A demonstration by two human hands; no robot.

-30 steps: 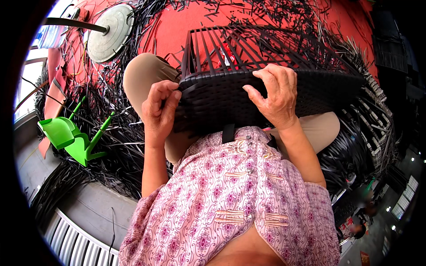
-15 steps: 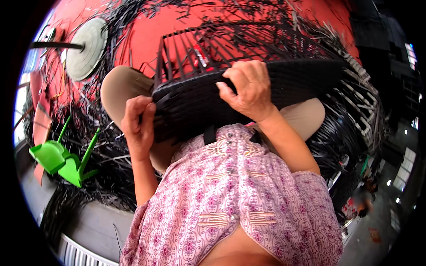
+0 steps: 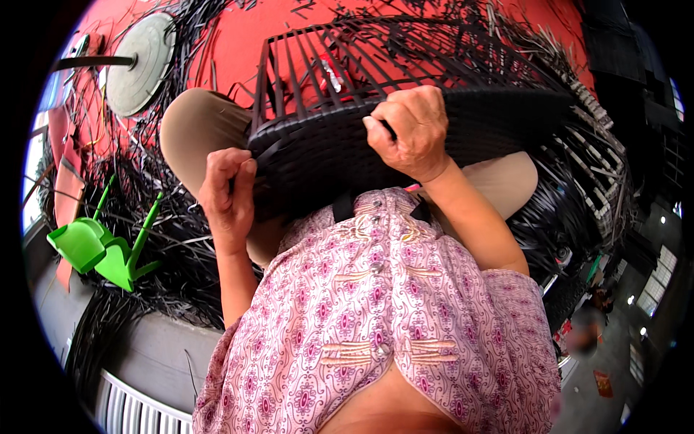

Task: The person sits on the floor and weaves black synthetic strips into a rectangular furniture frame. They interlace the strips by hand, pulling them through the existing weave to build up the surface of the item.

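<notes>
A: Quick, where's the woven basket (image 3: pixel 405 137)?

B: I see it on the lap, centre frame, dark weave, unfinished upright stakes (image 3: pixel 303 72) at 12 o'clock.

A: Grips?

B: Left hand (image 3: pixel 228 192), grip clenched on a dark strand at the basket's 8 o'clock edge. Right hand (image 3: pixel 412 130), grip grasping the rim at the top, fingers curled over.

A: Around it?

B: Loose black strips (image 3: pixel 166 246) on the red floor (image 3: pixel 217 36), green plastic tool (image 3: pixel 101 246) at 9 o'clock, round grey disc (image 3: pixel 141 61) at 10.
</notes>
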